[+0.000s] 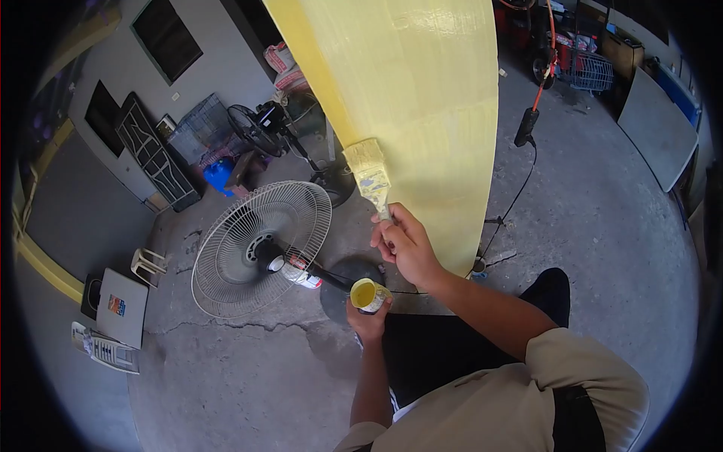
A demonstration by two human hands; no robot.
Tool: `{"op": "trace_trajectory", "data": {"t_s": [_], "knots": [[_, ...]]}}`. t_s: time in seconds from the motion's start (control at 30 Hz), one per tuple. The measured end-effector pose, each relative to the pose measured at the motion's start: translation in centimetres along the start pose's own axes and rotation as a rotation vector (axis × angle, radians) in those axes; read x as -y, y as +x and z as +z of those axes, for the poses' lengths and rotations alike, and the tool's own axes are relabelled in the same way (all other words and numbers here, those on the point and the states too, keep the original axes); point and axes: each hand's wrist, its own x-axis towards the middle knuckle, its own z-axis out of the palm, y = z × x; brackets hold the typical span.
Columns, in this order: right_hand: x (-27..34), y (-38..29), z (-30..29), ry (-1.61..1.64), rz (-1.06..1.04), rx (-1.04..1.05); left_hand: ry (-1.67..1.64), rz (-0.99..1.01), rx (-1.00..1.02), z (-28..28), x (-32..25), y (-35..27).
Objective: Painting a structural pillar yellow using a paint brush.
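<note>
A paintbrush (373, 174) with a paint-smeared ferrule is gripped by its handle in my right hand (405, 240). Its bristles touch the left side of a large pale yellow panel (435, 147), where a darker yellow strip (316, 73) runs along the edge. Wet-looking gloss shows near the panel's top. Lower down, my left hand (368, 323) is wrapped around a small cup (370, 296) with yellow paint in it. The cup is held below the brush, apart from the panel.
A pedestal fan (262, 248) with a wire cage stands close on the left, a second black fan (260, 127) behind it. On the right, a black extension socket (526, 127) hangs by its cord. A grey folding table (658, 130) leans at the right wall.
</note>
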Motion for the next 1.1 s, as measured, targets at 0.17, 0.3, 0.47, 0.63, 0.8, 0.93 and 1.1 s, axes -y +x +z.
{"op": "trace_trajectory", "data": {"t_s": [0.17,0.3,0.47,0.63,0.8,0.93,1.1], "knots": [[-2.1,-0.9,-1.3,0.028,0.068,-0.040,-0.025,-0.034,-0.004,0.1,-0.9,0.0],[-4.0,-2.3,-1.7,0.084,0.103,-0.058,-0.031,-0.063,0.021,0.1,-1.5,0.2],[-5.8,-4.5,-2.8,0.099,0.215,-0.102,-0.037,-0.068,0.024,0.2,-1.4,0.2],[-6.1,-6.2,-3.5,0.088,0.241,-0.120,-0.077,-0.044,0.005,0.3,-1.5,0.1],[-4.9,-6.4,-3.5,0.045,0.167,-0.095,-0.098,-0.046,0.016,0.4,-0.2,0.0],[-3.6,-5.8,-3.7,-0.045,0.083,-0.108,-0.054,-0.052,0.049,0.2,-0.6,0.1],[-2.0,-4.4,-4.6,-0.047,0.037,-0.117,-0.052,-0.047,0.029,0.3,-0.6,0.0]]}}
